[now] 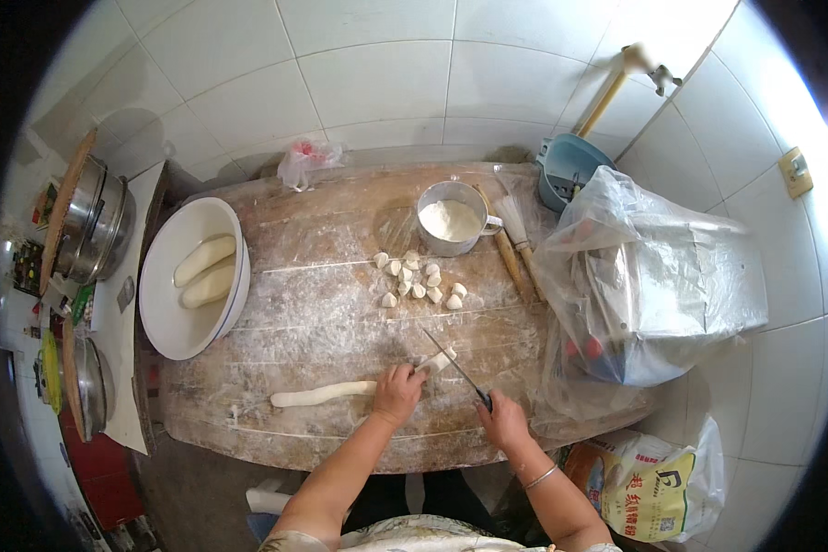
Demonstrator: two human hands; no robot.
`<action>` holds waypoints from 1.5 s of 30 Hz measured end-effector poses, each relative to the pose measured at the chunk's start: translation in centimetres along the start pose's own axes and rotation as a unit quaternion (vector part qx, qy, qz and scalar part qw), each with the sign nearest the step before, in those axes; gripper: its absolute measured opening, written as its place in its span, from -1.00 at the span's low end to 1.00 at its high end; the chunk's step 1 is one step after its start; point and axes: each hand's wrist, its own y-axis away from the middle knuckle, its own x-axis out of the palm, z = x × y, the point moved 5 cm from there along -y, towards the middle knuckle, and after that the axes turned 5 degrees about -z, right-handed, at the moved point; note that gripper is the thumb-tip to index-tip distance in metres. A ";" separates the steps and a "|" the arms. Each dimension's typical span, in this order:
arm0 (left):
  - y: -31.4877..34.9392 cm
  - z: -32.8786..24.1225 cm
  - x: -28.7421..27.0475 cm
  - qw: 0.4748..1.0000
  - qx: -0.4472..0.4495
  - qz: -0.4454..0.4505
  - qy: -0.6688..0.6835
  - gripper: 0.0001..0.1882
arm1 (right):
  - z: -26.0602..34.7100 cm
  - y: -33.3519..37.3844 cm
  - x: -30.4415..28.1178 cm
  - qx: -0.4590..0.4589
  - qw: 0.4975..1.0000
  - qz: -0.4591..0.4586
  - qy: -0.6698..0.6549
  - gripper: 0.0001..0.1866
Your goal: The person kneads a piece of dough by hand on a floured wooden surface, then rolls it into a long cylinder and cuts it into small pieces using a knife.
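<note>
A long rope of dough (322, 394) lies across the floured wooden board, its right end angled up and away. My left hand (398, 394) is closed over the rope near that end. In my right hand (504, 421) is the black handle of a knife (458, 365). Its thin blade points up and left, across the rope's right end; whether it touches the dough I cannot tell. Beyond the blade, several small cut dough pieces (419, 291) sit in a loose cluster.
On the board (294, 304), a white basin (150, 313) at left holds two dough rolls (205, 260). At the back are a metal mug (446, 241) of white powder, a rolling pin (511, 258) and a brush (518, 228). A plastic-covered box (672, 285) stands right; a printed sack (644, 488) sits below.
</note>
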 end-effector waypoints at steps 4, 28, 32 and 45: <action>-0.2 -0.1 -0.3 1.000 -0.008 -0.002 -0.006 -0.71 | -1.1 -0.2 0.9 0.007 1.000 0.002 0.008 -0.71; -1.0 4.4 0.4 0.996 -0.081 -0.007 0.034 -0.71 | 1.3 -1.3 2.0 0.023 1.000 -0.004 -0.006 -0.68; -1.1 4.1 -0.3 0.995 -0.084 0.005 0.062 -0.70 | 1.2 -1.2 3.2 0.035 0.999 0.005 0.024 -0.67; 0.8 2.7 -2.0 0.996 0.024 0.066 0.053 -0.60 | 1.1 -2.8 4.6 0.031 0.998 -0.030 -0.049 -0.72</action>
